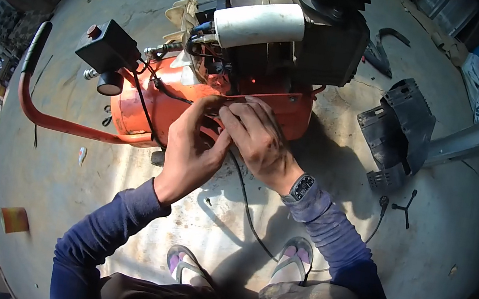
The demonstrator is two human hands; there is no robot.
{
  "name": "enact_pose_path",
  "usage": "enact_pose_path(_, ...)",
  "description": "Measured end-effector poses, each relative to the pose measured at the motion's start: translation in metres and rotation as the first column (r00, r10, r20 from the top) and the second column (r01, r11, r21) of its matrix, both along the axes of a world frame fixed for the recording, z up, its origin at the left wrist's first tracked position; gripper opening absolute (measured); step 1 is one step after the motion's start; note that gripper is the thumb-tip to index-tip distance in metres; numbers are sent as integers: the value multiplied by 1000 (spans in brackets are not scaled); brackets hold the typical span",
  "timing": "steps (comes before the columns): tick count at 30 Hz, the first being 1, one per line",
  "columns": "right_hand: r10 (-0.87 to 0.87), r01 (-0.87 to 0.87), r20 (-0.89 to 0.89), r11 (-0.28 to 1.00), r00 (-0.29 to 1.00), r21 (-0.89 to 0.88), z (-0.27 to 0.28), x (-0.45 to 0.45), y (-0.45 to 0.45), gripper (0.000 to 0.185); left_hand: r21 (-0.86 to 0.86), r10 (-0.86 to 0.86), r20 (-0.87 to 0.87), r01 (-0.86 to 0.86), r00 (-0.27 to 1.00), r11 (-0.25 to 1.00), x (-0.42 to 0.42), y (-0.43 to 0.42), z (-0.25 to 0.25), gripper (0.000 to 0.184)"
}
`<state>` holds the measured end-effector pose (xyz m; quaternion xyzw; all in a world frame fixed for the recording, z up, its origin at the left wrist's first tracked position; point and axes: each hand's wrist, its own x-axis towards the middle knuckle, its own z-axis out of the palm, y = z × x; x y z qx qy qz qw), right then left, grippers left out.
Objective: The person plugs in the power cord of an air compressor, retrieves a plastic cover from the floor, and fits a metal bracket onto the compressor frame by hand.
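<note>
In front of me an air compressor with an orange tank [133, 111] lies on the floor, with a white cylinder [259, 25] on top of its motor. My left hand [190, 142] is closed at the tank's near side, its fingertips pinching a black cable [173, 95] that comes from the left. Close against it, my right hand [257, 137] has its fingers bent and pressed together; what they hold is hidden. Below the hands a black power cord [243, 187] drops to the floor. A black pressure-switch box [107, 53] with a gauge [110, 83] stands at the left.
An orange handle [28, 97] with a black grip juts out left. On the right lie a black plastic cover [403, 122], a three-armed wrench [408, 209] and the cord's plug [383, 202]. A roll of tape [14, 219] and a small white tube [82, 156] sit on the left floor.
</note>
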<state>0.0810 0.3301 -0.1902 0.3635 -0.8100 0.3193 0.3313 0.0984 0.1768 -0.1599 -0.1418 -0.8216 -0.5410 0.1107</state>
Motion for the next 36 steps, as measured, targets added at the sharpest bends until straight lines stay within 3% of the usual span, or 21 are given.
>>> enact_pose_path(6, 65, -64, 209, 998, 976, -12, -34, 19, 17, 28, -240, -175, 88, 191, 981, 952, -2, -11, -33, 32)
enact_pose_path(8, -67, 126, 389, 984, 919, -129, -33, 35, 29, 20, -172, -146, 35, 149, 989, 974, 10, 6, -9, 30)
enact_pose_path(9, -90, 265, 558, 933, 825, -241, -34, 44, 39, 16, -137, -126, 10, 126, 992, 982, 12, 10, -3, 29)
enact_pose_path(10, -76, 414, 708, 852, 702, -319, -36, 51, 50, 13, -135, -130, 13, 130, 991, 982, 11, 11, -3, 29)
enact_pose_path(11, 161, 463, 695, 639, 700, -614, -34, 54, 63, 15, -170, -174, 4, 172, 985, 970, 9, 12, -4, 29)
enact_pose_path(12, 374, 497, 591, 324, 715, -805, -32, 56, 72, 17, -206, -218, -4, 213, 976, 955, 6, 12, -3, 29)
enact_pose_path(13, 371, 498, 591, 321, 717, -806, -32, 56, 79, 17, -244, -263, -13, 252, 965, 936, 3, 13, -2, 30)
enact_pose_path(14, 455, 493, 518, 182, 725, -851, -33, 54, 86, 20, -244, -267, -13, 256, 964, 935, 1, 16, -1, 30)
enact_pose_path(16, 579, 477, 335, -107, 743, -873, -35, 52, 96, 25, -87, -292, 120, 303, 949, 949, -4, 29, 1, 30)
enact_pose_path(17, 576, 473, 332, -108, 747, -875, -39, 51, 97, 25, -7, -310, 182, 316, 933, 949, -7, 36, 3, 29)
enact_pose_path(21, 577, 395, 281, -80, 767, -915, -67, 47, 89, 33, 21, -340, 133, 340, 931, 940, -21, 58, 4, 25)
enact_pose_path(22, 627, 437, 307, -60, 716, -897, -69, 48, 86, 34, 16, -337, 133, 338, 932, 941, -23, 59, 5, 25)
enact_pose_path(25, 712, 515, 354, -12, 607, -857, -68, 50, 88, 37, -213, -276, 57, 282, 959, 935, -29, 61, 6, 21)
enact_pose_path(26, 623, 475, 502, 228, 600, -850, -64, 53, 94, 34, -215, -280, 60, 287, 958, 933, -31, 61, 7, 21)
enact_pose_path(28, 347, 377, 710, 661, 613, -649, -54, 57, 103, 29, -326, -304, -45, 274, 952, 905, -34, 58, 10, 21)
enact_pose_path(29, 346, 379, 710, 660, 614, -649, -54, 55, 103, 29, -378, -318, -99, 260, 943, 888, -35, 59, 12, 22)
enact_pose_path(32, 58, 414, 813, 838, 580, -355, -60, 47, 96, 13, -288, -281, -178, 223, 943, 931, -33, 72, 14, 24)
enact_pose_path(33, 56, 415, 812, 838, 581, -355, -67, 44, 93, 13, -240, -256, -216, 203, 942, 949, -33, 74, 15, 26)
enact_pose_path(36, 338, 375, 664, 617, 667, -692, -96, 33, 84, 11, -236, -247, -130, 212, 960, 948, -33, 69, 15, 27)
